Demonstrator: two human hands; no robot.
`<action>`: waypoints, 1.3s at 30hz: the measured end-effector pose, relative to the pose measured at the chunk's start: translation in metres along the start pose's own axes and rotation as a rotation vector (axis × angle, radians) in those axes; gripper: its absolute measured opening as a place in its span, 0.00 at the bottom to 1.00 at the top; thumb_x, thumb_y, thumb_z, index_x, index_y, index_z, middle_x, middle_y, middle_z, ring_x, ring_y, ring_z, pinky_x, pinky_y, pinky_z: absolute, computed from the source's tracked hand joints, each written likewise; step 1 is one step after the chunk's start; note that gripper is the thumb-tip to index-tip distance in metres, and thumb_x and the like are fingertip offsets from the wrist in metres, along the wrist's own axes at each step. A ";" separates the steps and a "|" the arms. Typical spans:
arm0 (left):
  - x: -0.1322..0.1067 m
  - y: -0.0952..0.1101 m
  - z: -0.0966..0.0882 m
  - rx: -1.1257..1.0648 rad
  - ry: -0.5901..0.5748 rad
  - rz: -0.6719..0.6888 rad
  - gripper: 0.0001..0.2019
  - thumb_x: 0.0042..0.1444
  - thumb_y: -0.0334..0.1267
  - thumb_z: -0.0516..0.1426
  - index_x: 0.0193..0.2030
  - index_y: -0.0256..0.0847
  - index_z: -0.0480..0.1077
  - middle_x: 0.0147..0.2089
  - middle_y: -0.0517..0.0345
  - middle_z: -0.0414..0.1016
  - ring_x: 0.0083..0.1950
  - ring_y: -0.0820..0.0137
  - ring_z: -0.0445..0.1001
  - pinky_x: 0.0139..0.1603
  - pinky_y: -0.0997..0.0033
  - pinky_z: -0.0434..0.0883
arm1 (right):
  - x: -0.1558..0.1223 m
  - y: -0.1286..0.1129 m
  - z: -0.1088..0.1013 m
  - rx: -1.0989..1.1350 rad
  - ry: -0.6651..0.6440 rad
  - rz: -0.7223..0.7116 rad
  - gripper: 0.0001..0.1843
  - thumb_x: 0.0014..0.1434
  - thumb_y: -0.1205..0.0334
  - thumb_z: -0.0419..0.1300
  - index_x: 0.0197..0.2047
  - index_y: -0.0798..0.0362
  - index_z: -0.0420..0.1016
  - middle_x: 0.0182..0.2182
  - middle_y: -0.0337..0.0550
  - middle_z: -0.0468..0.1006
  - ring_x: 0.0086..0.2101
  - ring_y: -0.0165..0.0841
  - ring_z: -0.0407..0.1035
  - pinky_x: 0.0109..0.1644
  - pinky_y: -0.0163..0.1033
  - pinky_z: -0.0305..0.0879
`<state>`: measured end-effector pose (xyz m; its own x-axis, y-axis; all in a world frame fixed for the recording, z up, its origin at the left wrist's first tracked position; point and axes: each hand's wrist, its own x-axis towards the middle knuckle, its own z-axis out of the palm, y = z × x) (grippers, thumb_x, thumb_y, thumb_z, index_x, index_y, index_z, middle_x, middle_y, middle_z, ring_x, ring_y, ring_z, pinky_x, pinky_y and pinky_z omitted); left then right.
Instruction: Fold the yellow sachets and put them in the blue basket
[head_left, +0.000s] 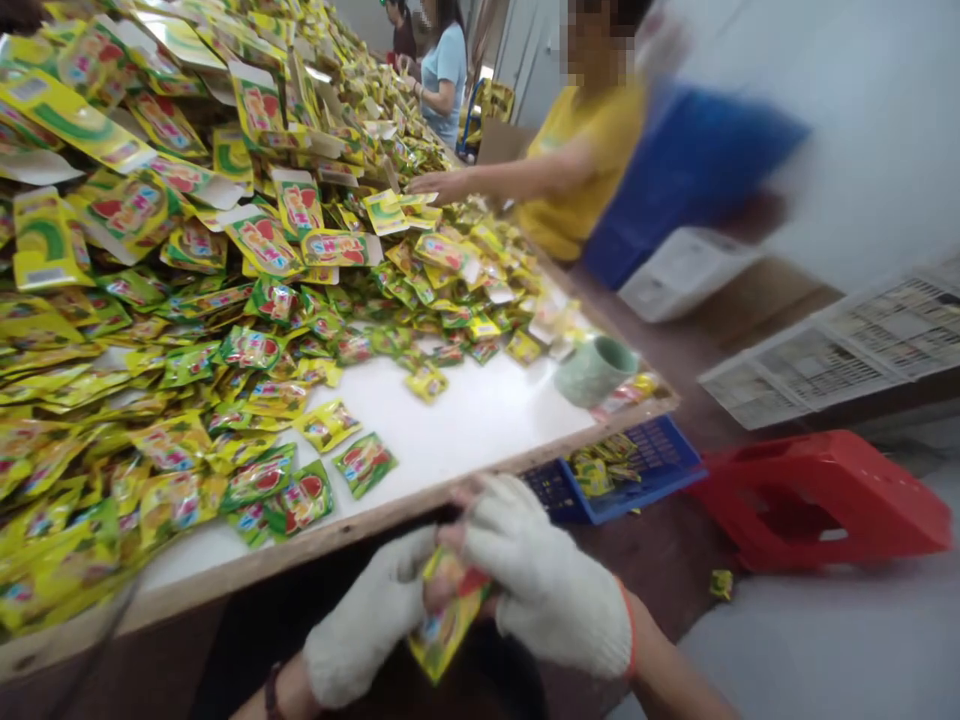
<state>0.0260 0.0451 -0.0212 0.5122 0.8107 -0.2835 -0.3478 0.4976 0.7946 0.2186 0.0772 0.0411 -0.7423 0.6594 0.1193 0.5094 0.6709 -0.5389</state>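
My left hand (367, 615) and my right hand (551, 580) wear white knit gloves with bare fingertips. They meet just in front of the table's near edge, with fingers closed around a small yellow-and-green printed packet (442, 645). The packet is tilted, and its upper part is partly hidden by my fingers and blurred. Beyond my hands, loose green sachets (365, 464) and yellow sachets (328, 426) lie on the white tabletop (427, 440). A large heap of sachets and flat printed cartons (259, 240) covers the table's left and far parts.
A pale green cup-like roll (596, 370) stands near the table's right corner. Below it sits a blue crate (637, 465) holding sachets. A red plastic stool (825, 500) and white crates (840, 350) are at right. A co-worker in yellow (585, 150) reaches to the heap.
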 end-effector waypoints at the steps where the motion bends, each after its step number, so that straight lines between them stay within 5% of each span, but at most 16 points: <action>1: -0.001 -0.001 0.003 -0.025 0.065 0.010 0.25 0.51 0.47 0.63 0.54 0.39 0.69 0.49 0.50 0.76 0.47 0.61 0.74 0.48 0.63 0.71 | -0.006 0.003 0.011 0.033 0.160 0.108 0.27 0.51 0.68 0.63 0.55 0.50 0.68 0.57 0.52 0.69 0.60 0.48 0.57 0.64 0.57 0.50; 4: -0.007 -0.008 0.010 -0.032 0.276 0.021 0.21 0.57 0.48 0.58 0.53 0.40 0.69 0.47 0.52 0.77 0.46 0.63 0.74 0.46 0.66 0.71 | -0.018 0.006 0.045 0.348 0.561 0.443 0.19 0.57 0.64 0.60 0.52 0.49 0.66 0.50 0.51 0.73 0.51 0.43 0.70 0.55 0.49 0.66; 7: -0.011 -0.017 0.015 0.119 0.366 0.018 0.20 0.57 0.49 0.57 0.51 0.38 0.70 0.44 0.51 0.77 0.44 0.63 0.74 0.44 0.67 0.72 | -0.021 -0.005 0.077 0.848 0.653 0.602 0.11 0.60 0.60 0.59 0.46 0.48 0.63 0.39 0.44 0.77 0.38 0.36 0.76 0.42 0.41 0.74; 10: -0.012 -0.026 0.012 0.217 0.427 0.077 0.22 0.56 0.46 0.59 0.55 0.41 0.66 0.51 0.50 0.75 0.49 0.63 0.74 0.50 0.66 0.71 | -0.021 -0.015 0.100 1.037 0.673 0.628 0.10 0.59 0.59 0.60 0.43 0.49 0.66 0.37 0.43 0.79 0.37 0.35 0.76 0.41 0.40 0.74; 15: -0.021 -0.032 0.000 0.383 0.446 0.116 0.15 0.54 0.41 0.59 0.48 0.40 0.70 0.44 0.52 0.76 0.43 0.65 0.75 0.44 0.68 0.73 | -0.038 -0.009 0.112 0.722 0.582 0.693 0.11 0.55 0.60 0.62 0.42 0.53 0.75 0.39 0.47 0.79 0.39 0.38 0.74 0.45 0.41 0.70; 20: -0.023 -0.022 -0.003 0.708 0.221 0.070 0.09 0.55 0.38 0.55 0.30 0.39 0.75 0.30 0.57 0.73 0.33 0.70 0.70 0.36 0.72 0.70 | -0.047 -0.004 0.101 0.760 0.375 0.648 0.06 0.53 0.60 0.64 0.30 0.53 0.75 0.29 0.40 0.76 0.31 0.33 0.71 0.38 0.36 0.69; 23: -0.017 -0.022 -0.002 0.589 0.250 0.031 0.10 0.54 0.37 0.55 0.38 0.38 0.74 0.35 0.55 0.75 0.36 0.68 0.73 0.39 0.70 0.71 | -0.044 -0.003 0.095 0.976 0.388 0.645 0.11 0.53 0.57 0.64 0.39 0.53 0.73 0.33 0.41 0.78 0.33 0.33 0.73 0.39 0.37 0.70; 26: -0.013 -0.027 -0.001 0.410 0.305 0.006 0.24 0.52 0.36 0.56 0.58 0.39 0.65 0.43 0.52 0.78 0.41 0.66 0.76 0.43 0.67 0.73 | -0.042 -0.002 0.094 0.985 0.418 0.642 0.19 0.55 0.57 0.62 0.50 0.52 0.71 0.40 0.45 0.80 0.39 0.37 0.75 0.43 0.40 0.72; 32: -0.016 -0.016 -0.001 0.750 0.275 0.120 0.09 0.53 0.35 0.55 0.34 0.41 0.77 0.33 0.57 0.78 0.35 0.68 0.74 0.40 0.71 0.71 | -0.042 -0.008 0.082 0.514 0.391 0.443 0.09 0.59 0.62 0.58 0.40 0.51 0.80 0.36 0.43 0.82 0.37 0.36 0.76 0.43 0.38 0.71; 39: -0.015 -0.002 0.009 0.708 0.272 -0.012 0.13 0.58 0.42 0.53 0.33 0.37 0.76 0.30 0.57 0.76 0.33 0.70 0.71 0.33 0.74 0.68 | -0.031 -0.010 0.072 0.528 0.322 0.597 0.09 0.60 0.60 0.58 0.35 0.54 0.79 0.27 0.39 0.78 0.28 0.31 0.72 0.32 0.33 0.68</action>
<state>0.0262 0.0294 -0.0143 0.2687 0.8996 -0.3442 0.2911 0.2648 0.9193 0.2053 0.0256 -0.0179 -0.2140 0.9694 -0.1200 0.4467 -0.0121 -0.8946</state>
